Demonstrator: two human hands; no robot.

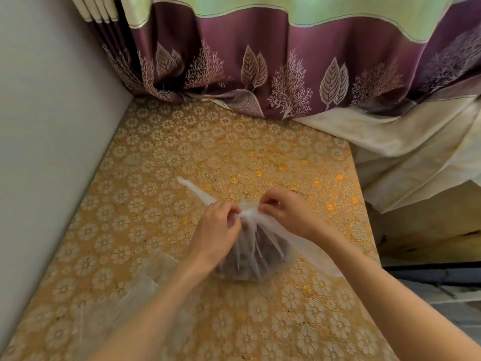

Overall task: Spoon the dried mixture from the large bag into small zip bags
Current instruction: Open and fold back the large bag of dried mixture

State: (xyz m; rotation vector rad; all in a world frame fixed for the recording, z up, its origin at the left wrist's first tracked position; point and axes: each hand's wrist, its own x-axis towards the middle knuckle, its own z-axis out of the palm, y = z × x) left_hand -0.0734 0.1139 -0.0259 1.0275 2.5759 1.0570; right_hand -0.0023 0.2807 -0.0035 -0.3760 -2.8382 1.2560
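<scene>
Both forearms come up from the bottom edge in the head view, only view given. Left hand [220, 225] has its fingers curled, pinching the gathered neck of the large bag [253, 252]; right hand [282, 212] pinches the same twisted neck from the other side, fingertips tight on the plastic, so both are narrow and holding the bag. Bag sits upright on the gold floral tablecloth [182, 142], about mid-table, dark dried mixture [243, 264] showing through the clear plastic near its base. One loose tail of the bag [194, 190] trails off toward the far left. Flat clear plastic sheet [125, 290] lies by my left forearm, maybe the small zip bags, cannot tell. No spoon visible. Purple leaf-print curtain [286, 74] hangs behind the table. Step in hand, I judge: working the knot at the neck, opening the bag; nothing spooned yet. Next calls for loosening the tie without tearing, spreading the mouth wide, then fetching a spoon and a zip bag.
</scene>
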